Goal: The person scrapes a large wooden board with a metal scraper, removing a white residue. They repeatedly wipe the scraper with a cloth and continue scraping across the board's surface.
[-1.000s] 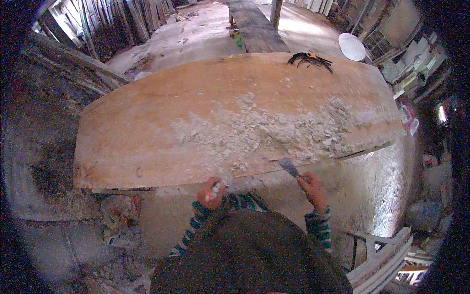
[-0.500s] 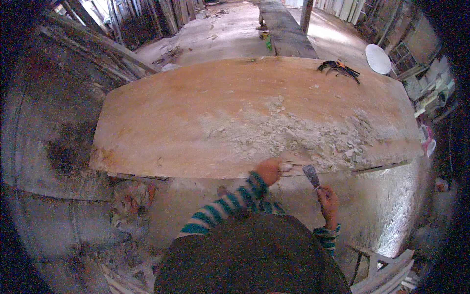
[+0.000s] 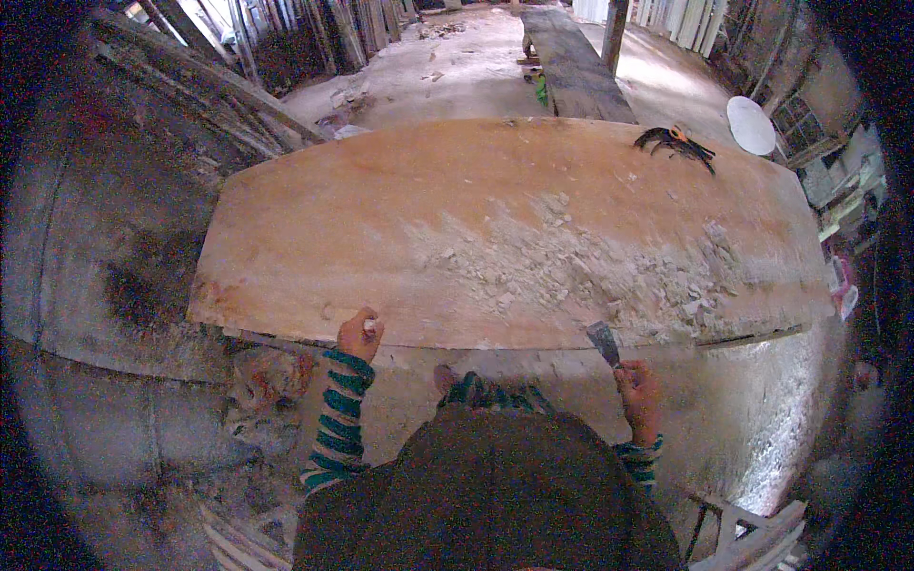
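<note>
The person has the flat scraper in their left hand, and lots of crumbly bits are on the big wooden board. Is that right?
Not quite: the head view shows the flat scraper in the person's right hand, not the left. Lots of crumbly bits are indeed on the big wooden board.

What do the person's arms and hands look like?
The left sleeve and right sleeve both have teal-green and pale stripes. The left fingers and right fingers are bare, without gloves. It's too grainy to see small markings.

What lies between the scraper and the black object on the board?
In the head view, pale flakes lie there on the board, mostly nearer the scraper.
</note>
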Demonstrator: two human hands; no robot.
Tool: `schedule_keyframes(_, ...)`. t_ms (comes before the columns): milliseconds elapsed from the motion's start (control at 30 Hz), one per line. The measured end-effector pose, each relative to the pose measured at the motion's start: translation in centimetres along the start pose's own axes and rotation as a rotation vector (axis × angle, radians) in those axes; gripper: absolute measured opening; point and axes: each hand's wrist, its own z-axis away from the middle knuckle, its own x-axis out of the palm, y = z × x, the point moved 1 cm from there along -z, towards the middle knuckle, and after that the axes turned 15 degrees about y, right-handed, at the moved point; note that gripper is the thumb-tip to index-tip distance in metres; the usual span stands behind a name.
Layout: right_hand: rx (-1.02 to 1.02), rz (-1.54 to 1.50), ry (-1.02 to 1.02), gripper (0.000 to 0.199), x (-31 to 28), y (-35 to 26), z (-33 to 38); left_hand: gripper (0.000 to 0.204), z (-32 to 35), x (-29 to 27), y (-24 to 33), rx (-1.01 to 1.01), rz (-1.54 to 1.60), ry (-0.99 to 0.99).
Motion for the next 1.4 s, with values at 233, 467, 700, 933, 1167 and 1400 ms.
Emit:
schedule_keyframes(233, -0.041, -0.015, -0.040, 0.021, 2.5, -5.4, 0.1, 0.018, 2.7, 20.1, 9.7, 0.289, -0.042, -0.427)
schedule_keyframes(467, 0.033, -0.168, 0.098, 0.015, 2.4, -0.8, -2.6, 0.030, 1.9, 18.8, 17.8, -0.160, 1.263, -0.584)
schedule_keyframes(700, -0.053, -0.079, 0.120, 0.014, 3.4, -5.9, -0.9, 0.031, -2.0, 0.1, 1.5, 0.139, 0.144, 0.207)
schedule_keyframes(933, -0.092, -0.042, 0.025, 0.015, 7.6, -7.0, -1.7, 0.028, -1.9, 13.0, 1.4, 0.434, -0.126, -0.303)
schedule_keyframes(1167, -0.093, -0.093, 0.266, 0.016, 8.7, -4.2, -2.4, 0.025, -0.8, 16.8, 15.6, 0.528, 0.710, -0.271)
schedule_keyframes(1400, -0.004, 0.040, 0.369, 0.016, 7.6, -8.7, -0.6, 0.022, -7.1, 6.0, -5.0, 0.244, 0.649, -0.109)
